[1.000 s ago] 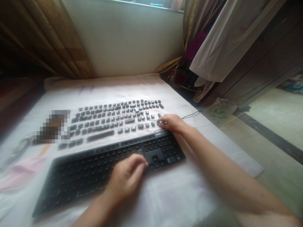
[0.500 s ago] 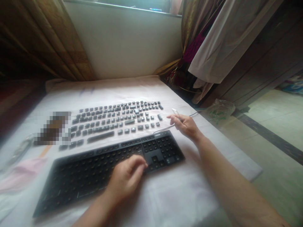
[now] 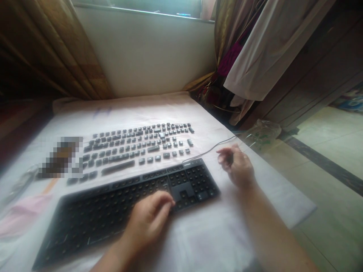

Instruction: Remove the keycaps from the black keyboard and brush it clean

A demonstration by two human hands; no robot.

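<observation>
A black keyboard, its key positions stripped of most caps, lies slantwise on the white cloth. My left hand rests on its front edge, fingers curled over the top and thumb close against them. To the right of the keyboard, my right hand is raised above the cloth with its fingers bent inward. Thin pale wires stick out past it, seemingly from a slender wire tool in its grip; the rest is hidden by the fingers. Behind the keyboard, loose black keycaps are laid out in rows, with a long space bar among them.
The keyboard's cable runs off to the right. At left lie a pink cloth, a blurred-out dark object and an orange strip. A plastic bag is on the tiled floor beyond the table's right edge.
My right hand has drawn back to the right and slightly down, away from the cable and keycap rows, and has turned. My left hand stays on the keyboard.
</observation>
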